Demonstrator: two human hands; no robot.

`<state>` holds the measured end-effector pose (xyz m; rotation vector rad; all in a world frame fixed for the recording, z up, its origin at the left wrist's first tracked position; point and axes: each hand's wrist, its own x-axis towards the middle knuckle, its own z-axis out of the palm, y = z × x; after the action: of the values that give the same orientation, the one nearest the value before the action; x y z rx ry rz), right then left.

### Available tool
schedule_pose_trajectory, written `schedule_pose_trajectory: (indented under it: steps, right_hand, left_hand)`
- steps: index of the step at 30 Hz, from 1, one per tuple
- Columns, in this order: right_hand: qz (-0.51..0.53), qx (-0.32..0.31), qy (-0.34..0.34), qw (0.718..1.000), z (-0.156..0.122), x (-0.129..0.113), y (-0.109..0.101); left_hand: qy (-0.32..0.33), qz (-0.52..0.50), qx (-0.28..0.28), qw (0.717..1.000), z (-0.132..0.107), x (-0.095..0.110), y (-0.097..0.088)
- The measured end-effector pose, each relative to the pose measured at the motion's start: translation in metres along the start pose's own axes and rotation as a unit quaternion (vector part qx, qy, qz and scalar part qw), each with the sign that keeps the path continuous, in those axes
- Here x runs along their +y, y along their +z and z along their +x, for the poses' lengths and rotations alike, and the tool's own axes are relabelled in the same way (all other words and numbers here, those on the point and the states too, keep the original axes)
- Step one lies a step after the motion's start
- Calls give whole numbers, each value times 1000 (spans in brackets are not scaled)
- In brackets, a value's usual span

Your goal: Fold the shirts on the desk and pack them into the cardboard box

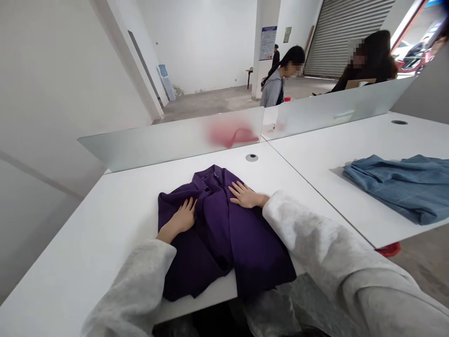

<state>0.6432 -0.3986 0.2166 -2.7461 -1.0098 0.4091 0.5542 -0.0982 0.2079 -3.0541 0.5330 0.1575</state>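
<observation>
A dark purple collared shirt (213, 234) lies on the white desk in front of me, its collar pointing away and its lower part reaching the near edge. The cloth is rumpled on the left and down the middle. My left hand (182, 217) rests on the shirt's left side below the collar, fingers stretched out. On the right shoulder area my right hand (242, 194) lies flat with its fingers spread. Both hands press on the fabric without gripping it.
A frosted divider (157, 140) runs along the back of the white desk (87, 243). Folded blue checked cloth (403, 185) lies on the adjoining desk at right. A round cable hole (251, 157) sits behind the shirt. Beyond the dividers are several people.
</observation>
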Motion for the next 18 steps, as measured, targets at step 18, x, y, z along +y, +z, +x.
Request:
schedule_pose_trajectory:
  steps: [18]
  right_hand:
    - [150, 155, 9, 976, 69, 34, -24]
  left_hand:
    - [-99, -96, 208, 968, 35, -20, -12]
